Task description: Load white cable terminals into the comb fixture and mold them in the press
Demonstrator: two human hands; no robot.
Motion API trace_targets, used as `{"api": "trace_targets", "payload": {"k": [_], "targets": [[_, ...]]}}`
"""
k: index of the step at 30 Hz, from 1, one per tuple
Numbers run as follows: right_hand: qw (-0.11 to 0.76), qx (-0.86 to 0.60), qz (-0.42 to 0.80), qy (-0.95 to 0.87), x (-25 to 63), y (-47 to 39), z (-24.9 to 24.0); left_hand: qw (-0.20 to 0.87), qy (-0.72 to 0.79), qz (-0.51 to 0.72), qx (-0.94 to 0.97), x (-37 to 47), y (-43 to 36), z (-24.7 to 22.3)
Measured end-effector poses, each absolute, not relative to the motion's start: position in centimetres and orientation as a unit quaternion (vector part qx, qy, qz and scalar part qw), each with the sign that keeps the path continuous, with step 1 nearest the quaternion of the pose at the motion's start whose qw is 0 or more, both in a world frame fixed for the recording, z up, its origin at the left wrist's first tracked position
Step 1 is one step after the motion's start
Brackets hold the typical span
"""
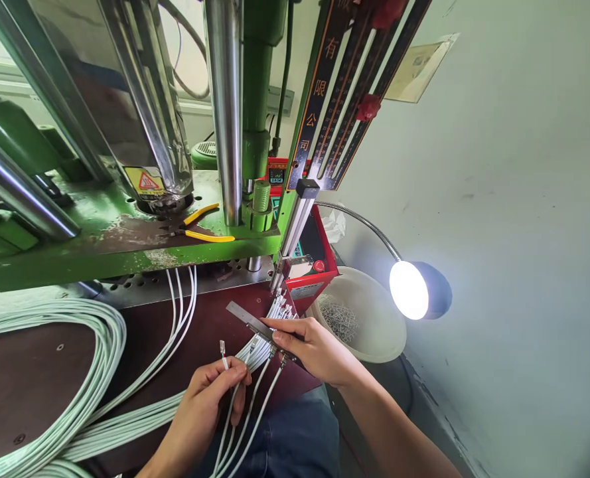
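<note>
My left hand (210,392) is closed in a pinch on a white cable, whose small connector end (222,348) sticks up above the fingers. My right hand (317,348) grips a flat metal bar (242,312) between thumb and fingers. Several white cables hang from the bar's lower side, held by their ends, and run down across my lap. A loose bunch of connector-tipped cables (282,304) lies behind the right hand. The underside of the bar is partly hidden by my fingers.
A green press (215,249) stands ahead, yellow-handled pliers (208,236) on its plate. Cables run beneath it. Coiled white cables (110,332) cover the left of the brown table (20,372). Right are a red control box (319,279), a white tub (384,332) and a lit lamp (409,290).
</note>
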State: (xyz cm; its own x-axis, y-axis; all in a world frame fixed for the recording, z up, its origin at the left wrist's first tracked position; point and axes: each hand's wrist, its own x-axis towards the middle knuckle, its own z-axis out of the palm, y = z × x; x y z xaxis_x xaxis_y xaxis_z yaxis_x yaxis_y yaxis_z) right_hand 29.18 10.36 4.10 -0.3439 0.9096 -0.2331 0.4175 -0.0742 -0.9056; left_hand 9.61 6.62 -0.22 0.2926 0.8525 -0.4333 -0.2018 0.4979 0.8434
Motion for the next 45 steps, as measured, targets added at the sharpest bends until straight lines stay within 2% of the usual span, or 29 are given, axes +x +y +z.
{"api": "trace_targets", "payload": {"k": [12, 29, 45], "targets": [[0.233, -0.502, 0.537, -0.637, 28.77, 10.36, 3.87, 0.726, 0.486, 0.392, 0.289, 10.05, 6.69, 0.23], [0.214, -0.501, 0.533, -0.648, 28.7, 10.44, 3.62, 0.718, 0.501, 0.355, 0.329, 10.08, 6.47, 0.34], [0.222, -0.497, 0.529, -0.651, 28.77, 10.51, 3.94, 0.708, 0.49, 0.376, 0.343, 10.44, 6.34, 0.32]]}}
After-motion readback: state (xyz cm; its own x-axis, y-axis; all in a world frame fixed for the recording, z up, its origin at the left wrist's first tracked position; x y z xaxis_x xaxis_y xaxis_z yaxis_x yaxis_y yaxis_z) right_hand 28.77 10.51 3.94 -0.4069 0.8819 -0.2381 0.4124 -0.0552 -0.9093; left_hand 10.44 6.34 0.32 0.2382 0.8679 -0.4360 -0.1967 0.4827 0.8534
